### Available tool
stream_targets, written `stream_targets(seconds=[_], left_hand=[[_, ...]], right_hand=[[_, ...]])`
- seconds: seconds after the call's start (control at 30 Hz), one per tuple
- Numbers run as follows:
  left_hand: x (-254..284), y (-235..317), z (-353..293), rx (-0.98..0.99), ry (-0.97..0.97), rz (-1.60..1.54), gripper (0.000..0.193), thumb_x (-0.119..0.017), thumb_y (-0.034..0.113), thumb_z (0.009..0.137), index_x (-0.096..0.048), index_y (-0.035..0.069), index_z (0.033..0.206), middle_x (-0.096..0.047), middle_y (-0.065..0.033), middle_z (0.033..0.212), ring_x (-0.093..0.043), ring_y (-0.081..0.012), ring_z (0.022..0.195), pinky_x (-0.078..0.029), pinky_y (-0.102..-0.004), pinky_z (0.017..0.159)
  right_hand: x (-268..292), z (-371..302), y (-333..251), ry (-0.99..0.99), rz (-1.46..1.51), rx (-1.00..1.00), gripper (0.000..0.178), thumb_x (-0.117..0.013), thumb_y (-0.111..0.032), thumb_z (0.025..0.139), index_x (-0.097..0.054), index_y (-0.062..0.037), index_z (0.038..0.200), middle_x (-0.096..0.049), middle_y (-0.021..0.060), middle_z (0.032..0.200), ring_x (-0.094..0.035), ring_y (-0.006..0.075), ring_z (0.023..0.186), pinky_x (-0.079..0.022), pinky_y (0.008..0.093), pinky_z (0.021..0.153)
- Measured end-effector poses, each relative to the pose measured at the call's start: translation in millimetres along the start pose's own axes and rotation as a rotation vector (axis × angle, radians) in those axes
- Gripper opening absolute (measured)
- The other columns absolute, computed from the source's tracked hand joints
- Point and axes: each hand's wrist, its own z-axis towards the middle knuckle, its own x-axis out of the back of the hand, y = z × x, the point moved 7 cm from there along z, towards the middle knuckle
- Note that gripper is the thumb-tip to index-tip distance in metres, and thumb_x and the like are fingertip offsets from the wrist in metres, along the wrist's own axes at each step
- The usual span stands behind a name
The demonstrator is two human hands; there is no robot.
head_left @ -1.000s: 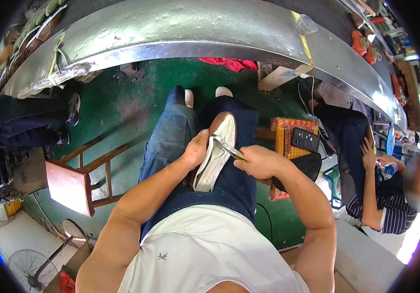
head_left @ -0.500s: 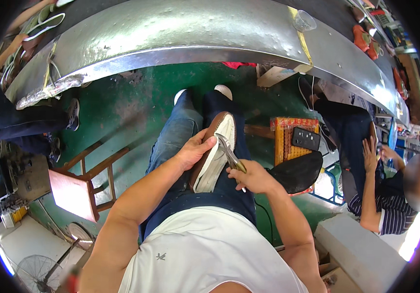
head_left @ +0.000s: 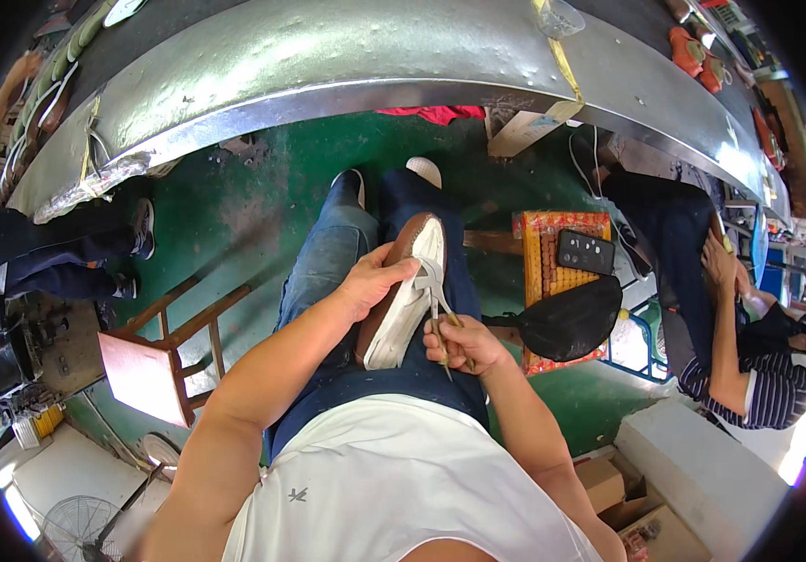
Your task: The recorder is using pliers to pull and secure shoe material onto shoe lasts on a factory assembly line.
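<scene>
1. The pliers (head_left: 435, 294) are clamped within the curled right hand (head_left: 464, 345).
2. The shoe (head_left: 397, 326) is held over the thighs (head_left: 328, 258), pinched by the left hand (head_left: 377, 281).
3. Were either grip loosened, the shoe could be scratched by slipping pliers.

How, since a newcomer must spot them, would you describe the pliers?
Below the long metal workbench in the picture, find the blue jeans. There, the left hand holds a brown-and-white shoe. The pliers run from that shoe to the right hand, their slim, forked metal setting them apart from its broad upper.
</scene>
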Motion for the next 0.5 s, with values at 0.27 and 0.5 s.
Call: stream_targets(seconds=[0.27, 0.5], left_hand=[[-4, 7, 7, 0.017, 0.129, 0.115, 0.059, -0.078, 0.024, 0.088, -0.056, 0.0, 0.138, -0.07, -0.0132, 0.117, -0.067, -0.0204, 0.103, -0.053, -0.035, 0.092], [-15, 16, 4, 0.001, 0.192, 0.447, 0.057, -0.074, 0.025, 0.091, -0.054, -0.001, 0.137, -0.067, -0.0146, 0.118, -0.066, -0.0207, 0.105, -0.052, -0.035, 0.093]], right_hand=[[20, -65, -66, 0.267, -0.768, -0.092, 0.04, -0.06, -0.028, 0.103, -0.057, 0.0044, 0.126, -0.07, 0.0131, 0.103, -0.072, 0.0231, 0.092, -0.061, 0.0323, 0.058], [-66, -20, -122, 0.472, -1.58, 0.278, 0.044, -0.046, -0.038, 0.107, -0.061, 0.0024, 0.097, -0.067, 0.0244, 0.084, -0.068, 0.0425, 0.085, -0.05, 0.049, 0.076]])
